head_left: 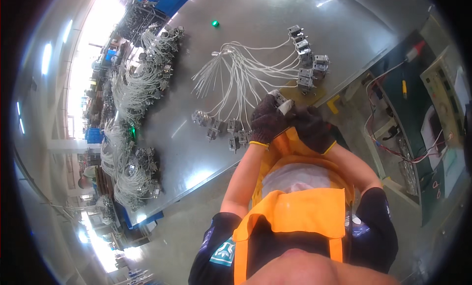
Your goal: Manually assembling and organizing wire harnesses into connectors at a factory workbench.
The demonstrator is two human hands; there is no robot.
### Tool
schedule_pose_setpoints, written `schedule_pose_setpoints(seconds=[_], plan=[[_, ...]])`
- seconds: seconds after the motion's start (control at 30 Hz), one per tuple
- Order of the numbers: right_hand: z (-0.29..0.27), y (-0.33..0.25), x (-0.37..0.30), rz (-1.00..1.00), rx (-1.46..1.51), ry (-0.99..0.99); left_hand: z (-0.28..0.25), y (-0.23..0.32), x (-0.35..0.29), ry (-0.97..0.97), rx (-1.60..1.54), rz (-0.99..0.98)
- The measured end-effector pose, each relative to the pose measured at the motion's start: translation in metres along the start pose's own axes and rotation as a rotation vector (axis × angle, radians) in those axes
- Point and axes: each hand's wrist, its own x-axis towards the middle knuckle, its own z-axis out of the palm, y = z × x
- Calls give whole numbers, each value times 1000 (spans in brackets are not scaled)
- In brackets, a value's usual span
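Note:
My left hand (268, 119), in a dark glove with a yellow cuff, is closed around a small grey metal block (277, 94) near the table's edge. A piece of white (285, 107) shows between my two hands; its kind I cannot make out. Close beside it is my gloved right hand (313, 129), its fingers bent inward and partly hidden. A bundle of white wires (241, 71) spreads over the metal table (187, 152). More metal blocks sit at the wire ends, some at the right (306, 78) and others in front of the bundle (233, 126).
Big heaps of wired blocks (132, 90) line the table's left side. A small green item (215, 24) lies behind the bundle. At the right, a dark green bench (400, 103) holds loose cables and a yellow-handled tool (404, 89). An orange apron (300, 211) covers my front.

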Motion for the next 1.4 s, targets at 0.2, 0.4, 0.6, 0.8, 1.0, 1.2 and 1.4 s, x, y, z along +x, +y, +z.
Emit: schedule_pose_setpoints(seconds=[0.2,0.4,0.6,0.8,1.0,1.2,1.4], plan=[[19,-5,-14,1168,895,199,4,-8,-1,89,-32,46],[22,9,-31,1225,1692,129,6,-6,-18,357,289,220],[-4,-3,-19,980,1025,-50,-18,-20,-62,17,398,149],[1,56,52,595,831,12,-31,-26,-44,-174,-489,-20],[-10,31,40,721,627,12,2,-13,-13,-28,-513,22],[-40,6,-15,950,647,-20,16,-7,-6,53,-133,-39],[-28,-2,-41,1115,756,19,5,-1,-5,60,-92,-62]])
